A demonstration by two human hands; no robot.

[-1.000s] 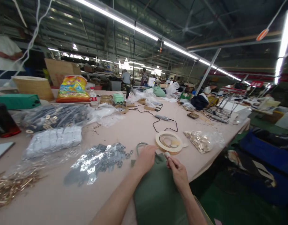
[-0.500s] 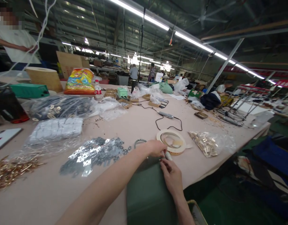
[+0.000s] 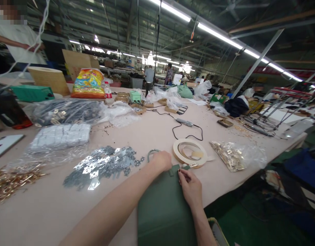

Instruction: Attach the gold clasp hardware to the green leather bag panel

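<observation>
A dark green bag (image 3: 163,208) lies on the pink table (image 3: 152,133) right in front of me. My left hand (image 3: 161,160) is closed over the bag's top edge, next to its curved handle (image 3: 150,153). My right hand (image 3: 189,186) pinches a small shiny metal fitting (image 3: 179,170) against the bag's top edge. A roll of tape (image 3: 189,152) lies just beyond both hands.
Silver metal plates (image 3: 103,165) lie left of the bag, with gold fittings (image 3: 8,179) at far left and a plastic bag of gold parts (image 3: 233,157) at right. A corded tool (image 3: 184,122) lies mid-table. A person (image 3: 15,37) stands at far left, others work beyond.
My view has tipped down and shifted. My right hand has moved from above the bag's top to pinching a fitting on its edge, while my left hand stays on the bag near the handle.
</observation>
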